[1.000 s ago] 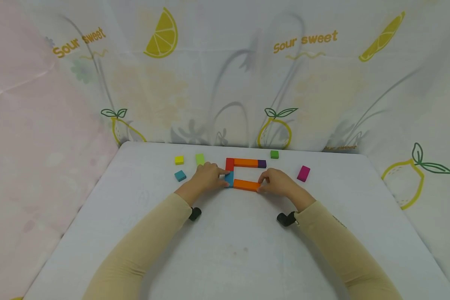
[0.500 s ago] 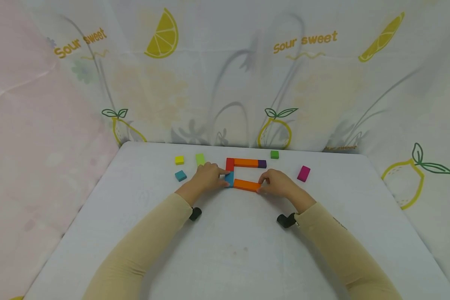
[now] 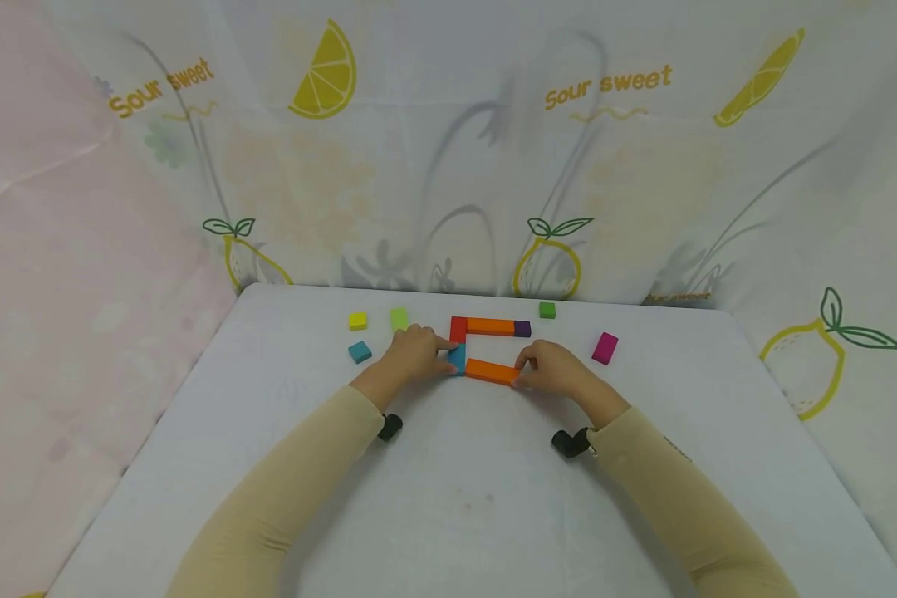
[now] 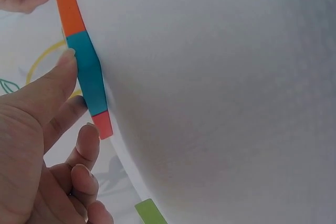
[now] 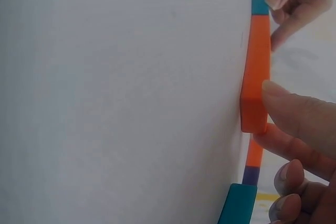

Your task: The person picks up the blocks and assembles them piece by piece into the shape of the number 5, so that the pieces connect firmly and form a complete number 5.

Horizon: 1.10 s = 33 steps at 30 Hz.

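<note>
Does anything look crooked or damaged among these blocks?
Yes, slightly: the near orange block, its end pinched by the right hand, slants toward the person at that end, not parallel with the far orange block. No damage is visible.

Orange "Sour sweet" lettering [image 3: 635, 80], printed repeatedly, on white backdrop cloth [image 3: 448, 50]

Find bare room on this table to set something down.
A wide patch lies between the left sleeve and right sleeve; others, right of the pink block and left of the yellow block. Farther back is crowded: the left hand and right hand pinch the blue block and front orange block.
</note>
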Each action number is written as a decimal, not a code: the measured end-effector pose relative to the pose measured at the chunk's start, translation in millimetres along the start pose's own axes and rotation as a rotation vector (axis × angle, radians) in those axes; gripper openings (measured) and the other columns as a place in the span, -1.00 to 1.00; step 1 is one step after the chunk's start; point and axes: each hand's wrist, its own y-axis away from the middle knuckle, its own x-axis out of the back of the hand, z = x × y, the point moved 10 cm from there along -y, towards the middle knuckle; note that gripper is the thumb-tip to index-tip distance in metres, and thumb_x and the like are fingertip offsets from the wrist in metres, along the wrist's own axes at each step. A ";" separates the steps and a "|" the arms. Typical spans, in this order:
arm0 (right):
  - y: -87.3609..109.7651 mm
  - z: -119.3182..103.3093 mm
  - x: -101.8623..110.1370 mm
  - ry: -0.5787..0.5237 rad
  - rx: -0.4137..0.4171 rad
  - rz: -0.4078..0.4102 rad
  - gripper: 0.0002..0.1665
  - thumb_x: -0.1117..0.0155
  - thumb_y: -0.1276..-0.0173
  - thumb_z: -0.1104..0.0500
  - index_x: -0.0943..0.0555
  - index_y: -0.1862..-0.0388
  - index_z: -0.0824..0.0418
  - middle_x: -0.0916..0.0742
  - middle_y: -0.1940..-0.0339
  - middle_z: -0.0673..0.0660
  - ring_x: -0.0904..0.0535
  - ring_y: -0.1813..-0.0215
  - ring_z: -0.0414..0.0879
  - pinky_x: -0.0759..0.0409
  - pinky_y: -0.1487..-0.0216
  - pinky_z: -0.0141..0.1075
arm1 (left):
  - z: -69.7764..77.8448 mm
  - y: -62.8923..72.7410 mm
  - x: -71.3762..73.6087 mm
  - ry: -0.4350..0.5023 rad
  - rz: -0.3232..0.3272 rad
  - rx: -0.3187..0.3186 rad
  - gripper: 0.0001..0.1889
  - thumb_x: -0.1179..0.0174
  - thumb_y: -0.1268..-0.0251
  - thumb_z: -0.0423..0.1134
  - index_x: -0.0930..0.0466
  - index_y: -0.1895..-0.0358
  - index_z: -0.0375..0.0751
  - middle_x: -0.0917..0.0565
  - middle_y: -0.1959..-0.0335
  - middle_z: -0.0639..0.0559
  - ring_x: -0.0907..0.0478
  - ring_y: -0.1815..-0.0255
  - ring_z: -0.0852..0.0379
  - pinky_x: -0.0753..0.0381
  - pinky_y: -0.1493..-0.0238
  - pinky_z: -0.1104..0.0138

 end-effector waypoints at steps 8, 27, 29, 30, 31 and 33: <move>0.7 0.2 1.9 0.002 0.001 0.006 -0.70 -0.51 -0.24 0.08 -0.73 0.14 0.23 -0.56 0.38 0.09 -0.43 0.25 -0.02 -0.41 0.19 -0.21 | 1.1 0.2 2.2 -0.013 0.011 0.003 -0.44 -0.34 -0.24 0.18 -0.56 -0.32 0.24 -0.63 0.09 0.00 -0.39 0.12 0.03 -0.33 0.12 0.21; 4.7 2.0 16.2 0.006 -0.024 0.011 -0.63 -0.47 -0.29 0.01 -0.71 0.04 0.20 -0.56 0.32 0.10 -0.44 0.21 -0.01 -0.41 0.19 -0.21 | 0.2 0.5 0.4 0.011 0.003 0.008 -0.44 -0.33 -0.25 0.18 -0.55 -0.32 0.22 -0.64 0.08 -0.01 -0.39 0.10 0.02 -0.33 0.09 0.19; 6.4 0.9 26.5 0.005 -0.036 0.023 -0.62 -0.44 -0.32 0.00 -0.70 0.00 0.20 -0.56 0.29 0.13 -0.44 0.18 0.02 -0.43 0.17 -0.19 | 0.3 1.1 1.2 0.012 0.007 0.006 -0.44 -0.33 -0.25 0.18 -0.55 -0.32 0.21 -0.64 0.08 0.00 -0.39 0.12 0.02 -0.32 0.11 0.20; 7.3 0.5 32.2 0.006 -0.046 0.030 -0.61 -0.43 -0.33 -0.01 -0.69 -0.02 0.20 -0.57 0.27 0.13 -0.44 0.16 0.03 -0.44 0.16 -0.18 | 0.6 1.6 1.8 0.011 0.009 0.004 -0.44 -0.33 -0.25 0.18 -0.56 -0.32 0.21 -0.65 0.08 0.00 -0.39 0.12 0.02 -0.32 0.12 0.20; 8.3 -0.4 38.0 0.008 -0.051 0.038 -0.60 -0.43 -0.33 -0.01 -0.69 -0.03 0.21 -0.57 0.26 0.14 -0.44 0.14 0.04 -0.44 0.16 -0.18 | 0.9 2.1 2.3 0.011 0.011 0.001 -0.44 -0.33 -0.25 0.17 -0.56 -0.32 0.20 -0.65 0.07 0.00 -0.39 0.13 0.02 -0.31 0.12 0.21; 8.5 -0.6 49.1 0.017 -0.053 0.051 -0.59 -0.42 -0.35 0.00 -0.69 -0.04 0.23 -0.56 0.27 0.16 -0.43 0.15 0.06 -0.43 0.18 -0.17 | 1.2 2.8 3.1 0.012 0.013 -0.002 -0.44 -0.33 -0.25 0.17 -0.56 -0.32 0.20 -0.65 0.06 0.00 -0.39 0.13 0.02 -0.31 0.13 0.21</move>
